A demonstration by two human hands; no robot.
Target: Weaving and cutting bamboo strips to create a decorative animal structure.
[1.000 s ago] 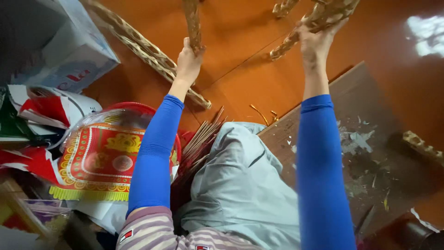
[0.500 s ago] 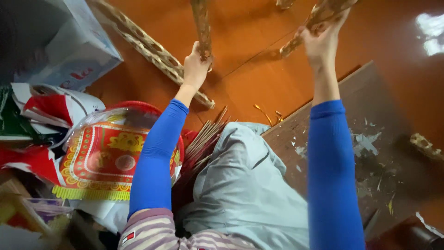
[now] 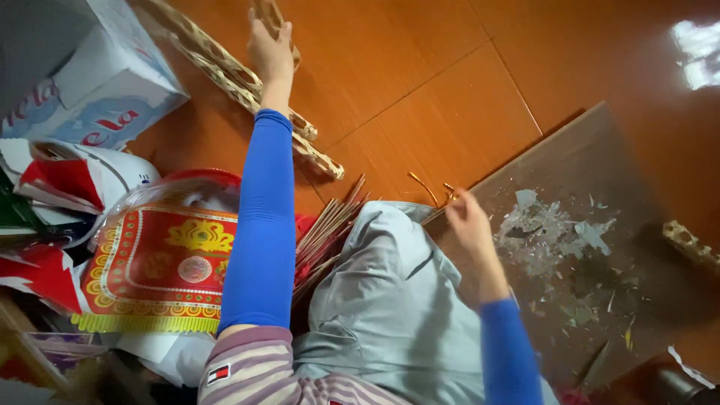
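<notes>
Left, a white box [image 3: 97,82] lies above red-gold packaged paper [image 3: 161,262].

Both arms wear tight, bright blue sleeves reaching to the wrists, leaving the left hand [image 3: 271,46] and right hand [image 3: 470,225] bare. Over the near left shoulder lies a striped top in mauve, white and grey, with a small red, white and navy patch. Pale grey-blue trousers cover the lap.
</notes>
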